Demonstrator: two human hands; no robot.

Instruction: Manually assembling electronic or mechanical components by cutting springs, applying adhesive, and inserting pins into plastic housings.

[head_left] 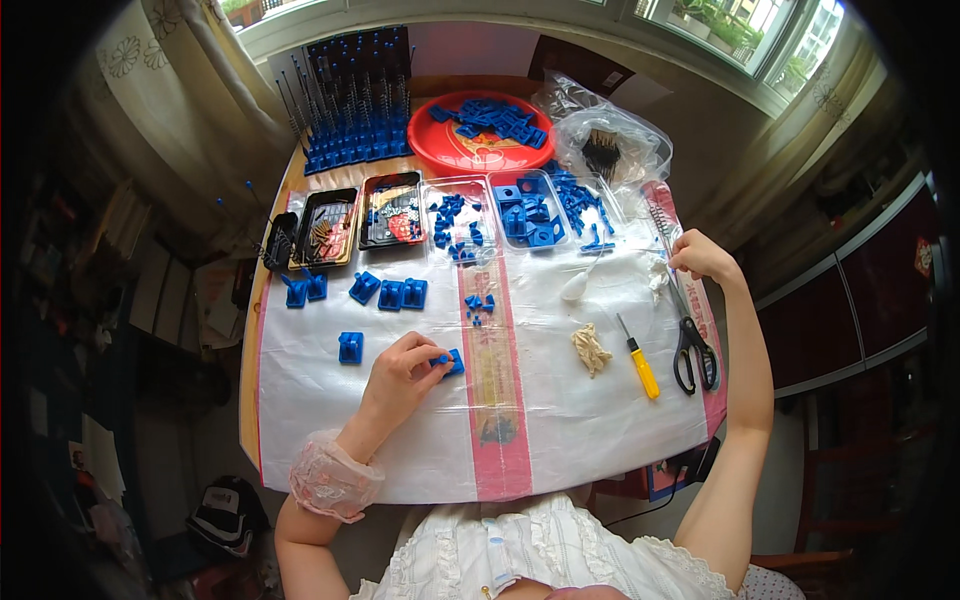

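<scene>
Fingers of my left hand (400, 372) pinch a small blue plastic block (452, 361), pressing it onto the white woven sheet (580, 420) that covers the table, just left of the sheet's red stripe (492, 400). My right hand (703, 257) reaches to the sheet's far right edge, fingers curled together over a bit of white stuff (658, 277) I cannot identify. Black scissors (692, 345) lie just below that hand, with a yellow-handled screwdriver (639, 361) beside them. More blue blocks (390, 293) sit in a row above my left hand, near clear trays (528, 212) of blue parts.
</scene>
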